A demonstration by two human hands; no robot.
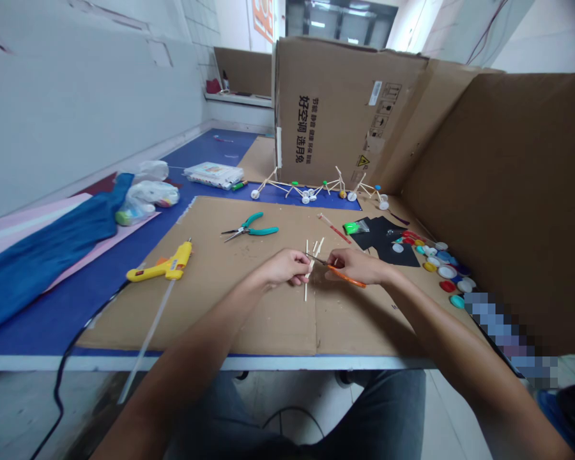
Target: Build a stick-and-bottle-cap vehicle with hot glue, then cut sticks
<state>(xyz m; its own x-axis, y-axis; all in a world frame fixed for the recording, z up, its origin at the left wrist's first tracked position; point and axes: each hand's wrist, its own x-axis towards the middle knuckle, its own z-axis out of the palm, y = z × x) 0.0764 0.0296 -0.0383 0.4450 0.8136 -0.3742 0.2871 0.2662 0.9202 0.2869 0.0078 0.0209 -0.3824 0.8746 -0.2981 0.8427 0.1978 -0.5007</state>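
My left hand [283, 267] is closed around a few thin wooden sticks [313, 252], held upright over the cardboard mat [220, 300]. My right hand [359, 265] grips orange-handled scissors [345, 276]. The scissor blades point left and meet the sticks between my two hands. One stick end hangs down below my left fingers.
On the mat lie a yellow glue gun [165, 267] with a long glue stick, teal pliers [253, 228], black paper [386, 239] and several coloured bottle caps [443, 268]. Stick-and-cap models [316, 188] stand before a big cardboard box [345, 115]. Blue cloth [43, 252] and plastic bags [146, 195] are left.
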